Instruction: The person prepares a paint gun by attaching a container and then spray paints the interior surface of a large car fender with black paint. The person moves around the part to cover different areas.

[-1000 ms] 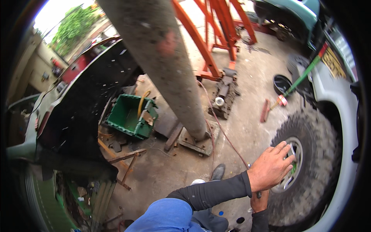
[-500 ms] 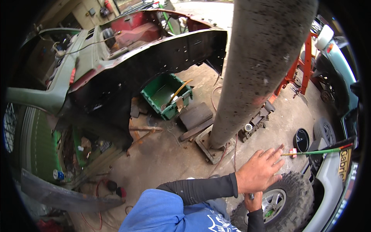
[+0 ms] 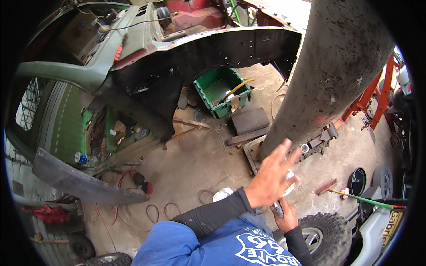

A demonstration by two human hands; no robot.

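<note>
My left hand is raised at the lower middle, fingers stretched and apart, slightly blurred by motion. A pale round disc shows just behind its fingers; whether hand and disc touch, I cannot tell. Just below, my right hand is closed around a grey metallic tool. The tool's kind is not clear, and my left hand hides whether it joins the disc. Dark sleeves cover both forearms. Beneath my right forearm lies a large knobbly tyre on a silver wheel.
A thick grey post rises ahead. Beyond it are a stripped car body and a green crate. A white container and a red hose are on the floor at left. A broom and a black basin lie right.
The view has shifted, so the scene sits farther right. My left hand has turned and moved left, and a pale disc now shows beside it. The tool in my right hand is more visible.
</note>
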